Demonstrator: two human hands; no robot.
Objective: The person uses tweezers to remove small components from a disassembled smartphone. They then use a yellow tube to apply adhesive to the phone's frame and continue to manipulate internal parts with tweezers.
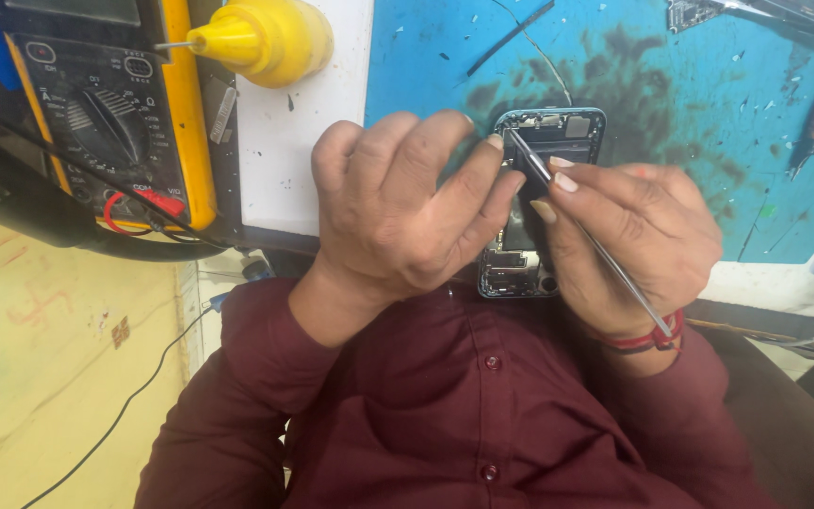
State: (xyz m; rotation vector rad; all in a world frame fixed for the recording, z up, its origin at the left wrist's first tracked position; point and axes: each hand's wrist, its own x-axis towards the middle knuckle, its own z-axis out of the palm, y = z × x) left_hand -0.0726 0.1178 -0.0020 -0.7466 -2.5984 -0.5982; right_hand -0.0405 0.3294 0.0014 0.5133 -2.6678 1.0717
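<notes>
Your maroon shirt [482,424] fills the frame's bottom; above it, left hand [398,212] grips the opened phone [544,203] firmly while right hand [638,245] pinches the thin metal probe [577,221]—keep its tip shallow, I'd judge.

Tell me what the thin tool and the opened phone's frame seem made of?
Thin tool: apparently bare metal, a slim silvery rod with a bright glint. Opened phone: its frame looks like metal with a glossy bluish finish, shiny along the rim; coated plastic cannot be ruled out.
</notes>
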